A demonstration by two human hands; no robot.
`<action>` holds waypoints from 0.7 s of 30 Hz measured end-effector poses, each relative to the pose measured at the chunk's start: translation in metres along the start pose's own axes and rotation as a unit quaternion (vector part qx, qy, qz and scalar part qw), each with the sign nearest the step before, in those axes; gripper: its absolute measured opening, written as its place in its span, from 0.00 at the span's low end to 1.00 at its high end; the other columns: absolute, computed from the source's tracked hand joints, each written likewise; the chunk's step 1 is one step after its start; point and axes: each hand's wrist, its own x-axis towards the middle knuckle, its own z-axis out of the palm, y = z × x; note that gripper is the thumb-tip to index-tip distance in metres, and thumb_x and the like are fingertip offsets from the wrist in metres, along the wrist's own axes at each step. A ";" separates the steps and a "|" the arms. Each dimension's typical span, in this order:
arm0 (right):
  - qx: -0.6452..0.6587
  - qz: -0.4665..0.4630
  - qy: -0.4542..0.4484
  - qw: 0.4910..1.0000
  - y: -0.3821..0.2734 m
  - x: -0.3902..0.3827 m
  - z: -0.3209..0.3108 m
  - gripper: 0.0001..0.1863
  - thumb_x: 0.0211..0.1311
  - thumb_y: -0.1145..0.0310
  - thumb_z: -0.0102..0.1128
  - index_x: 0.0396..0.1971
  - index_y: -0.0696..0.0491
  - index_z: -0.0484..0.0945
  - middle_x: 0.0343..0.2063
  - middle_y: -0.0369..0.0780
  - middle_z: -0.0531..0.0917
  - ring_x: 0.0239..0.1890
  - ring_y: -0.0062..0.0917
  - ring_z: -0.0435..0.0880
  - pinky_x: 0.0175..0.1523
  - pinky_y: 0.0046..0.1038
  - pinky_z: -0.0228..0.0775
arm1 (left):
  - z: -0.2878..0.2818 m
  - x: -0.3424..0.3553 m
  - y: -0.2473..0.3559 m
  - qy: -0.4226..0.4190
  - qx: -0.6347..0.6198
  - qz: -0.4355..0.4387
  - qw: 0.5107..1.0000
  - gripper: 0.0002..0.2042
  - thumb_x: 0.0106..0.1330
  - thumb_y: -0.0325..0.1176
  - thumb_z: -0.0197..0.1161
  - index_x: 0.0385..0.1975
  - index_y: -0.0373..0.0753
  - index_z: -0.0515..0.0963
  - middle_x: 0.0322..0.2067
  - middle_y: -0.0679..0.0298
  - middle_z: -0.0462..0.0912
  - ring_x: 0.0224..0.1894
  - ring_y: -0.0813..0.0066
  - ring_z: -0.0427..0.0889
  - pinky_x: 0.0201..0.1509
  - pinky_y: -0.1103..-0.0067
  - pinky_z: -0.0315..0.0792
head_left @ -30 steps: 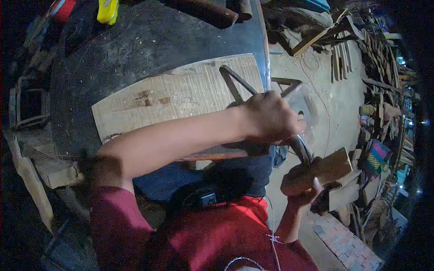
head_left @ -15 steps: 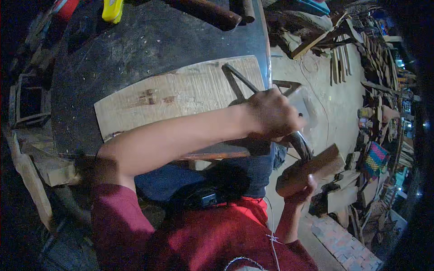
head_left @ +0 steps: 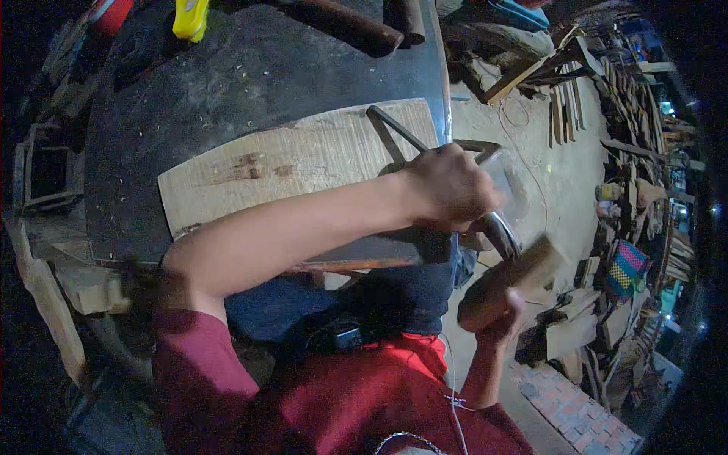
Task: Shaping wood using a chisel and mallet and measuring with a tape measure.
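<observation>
My left arm reaches across a pale wooden board with a curved far edge and brown stains. My left hand is closed round a long-shafted chisel; the thin dark shaft slants up to the board's far right part. Out of the fist's other side comes its dark, shiny handle end. Beside that end, my right hand grips a thick wooden block like a mallet, slightly blurred. Whether block and handle touch, I cannot tell. The fingers beneath the block are mostly hidden; the thumb shows.
The board lies on a dark worktable strewn with small chips. A yellow tool and dark cylindrical pieces lie at its far side. Right of the table edge, floor, stacked wood and a woven checkered basket show.
The wooden block has shifted a little left and is tilted more steeply. My left hand and the chisel have moved slightly left. The board has barely moved.
</observation>
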 end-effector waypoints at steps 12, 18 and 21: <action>-0.034 -0.033 -0.145 0.988 -0.015 0.015 0.009 0.30 0.56 0.58 0.55 0.57 0.56 0.64 0.38 0.42 0.77 0.35 0.31 0.78 0.43 0.34 0.74 | -0.010 0.005 -0.004 -0.015 0.020 0.062 0.998 0.11 0.53 0.39 0.56 0.34 0.44 0.76 0.18 0.64 0.76 0.20 0.65 0.80 0.19 0.70 0.74; -0.133 -0.063 -0.083 0.986 -0.004 0.014 0.034 0.27 0.47 0.57 0.65 0.44 0.56 0.67 0.33 0.37 0.75 0.34 0.23 0.76 0.37 0.26 0.70 | -0.028 0.005 0.019 -0.011 -0.078 0.074 0.994 0.18 0.51 0.36 0.60 0.42 0.41 0.68 0.21 0.62 0.74 0.23 0.61 0.79 0.23 0.70 0.73; -0.148 -0.066 -0.081 0.983 -0.019 -0.005 0.046 0.26 0.48 0.57 0.64 0.44 0.57 0.68 0.31 0.38 0.75 0.30 0.24 0.77 0.35 0.27 0.71 | -0.019 0.003 0.020 -0.024 -0.087 0.076 0.993 0.17 0.51 0.35 0.62 0.40 0.41 0.68 0.26 0.61 0.75 0.26 0.60 0.80 0.26 0.70 0.74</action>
